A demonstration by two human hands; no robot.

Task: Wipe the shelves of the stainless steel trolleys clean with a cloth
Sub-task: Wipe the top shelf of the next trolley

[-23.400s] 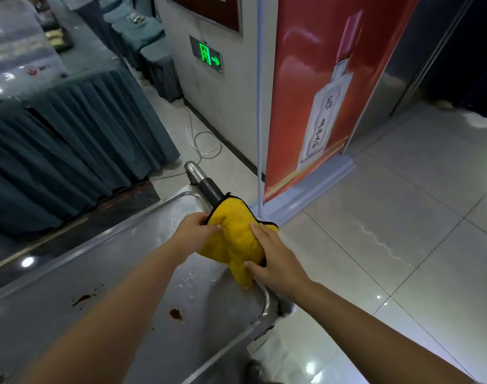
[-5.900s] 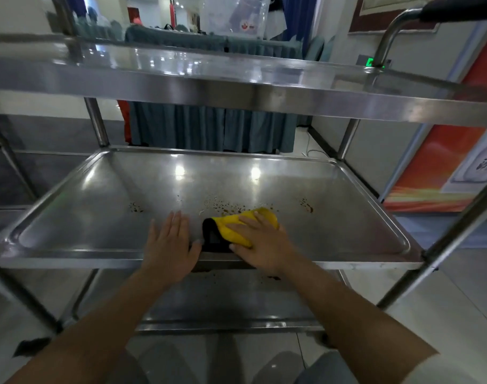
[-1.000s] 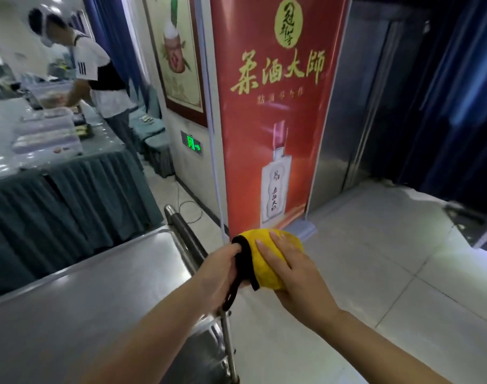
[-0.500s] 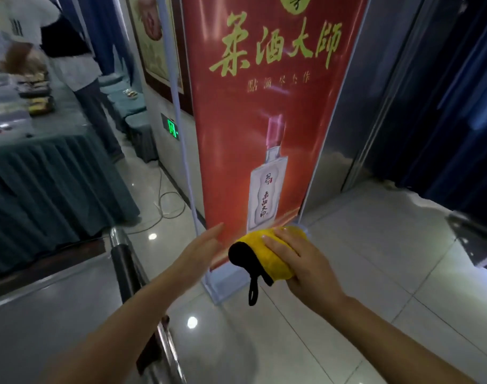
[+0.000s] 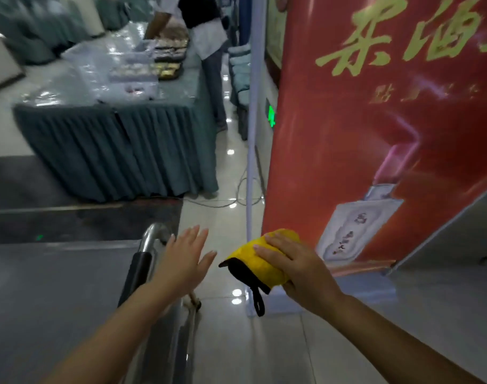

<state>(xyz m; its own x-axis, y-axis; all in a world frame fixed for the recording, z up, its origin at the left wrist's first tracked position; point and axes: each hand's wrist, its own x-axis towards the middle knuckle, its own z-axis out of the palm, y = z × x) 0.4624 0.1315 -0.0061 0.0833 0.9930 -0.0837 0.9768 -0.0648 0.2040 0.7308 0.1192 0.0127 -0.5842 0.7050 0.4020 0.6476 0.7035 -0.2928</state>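
A bunched yellow cloth with a black edge and hanging loop is held in the air over the floor by my right hand, fingers curled over its top. My left hand is open with straight fingers, hovering just right of the trolley's black-gripped handle and touching nothing. The steel trolley's top shelf fills the lower left of the head view.
A red standing banner with its white pole is close on the right. A table with teal skirting carries food trays, and a person stands beside it. Cables lie on the tiled floor.
The view has swung left, bringing more of the trolley and table into sight. My left hand, off the cloth half a second ago, now hovers by the handle. My right hand keeps holding the cloth.
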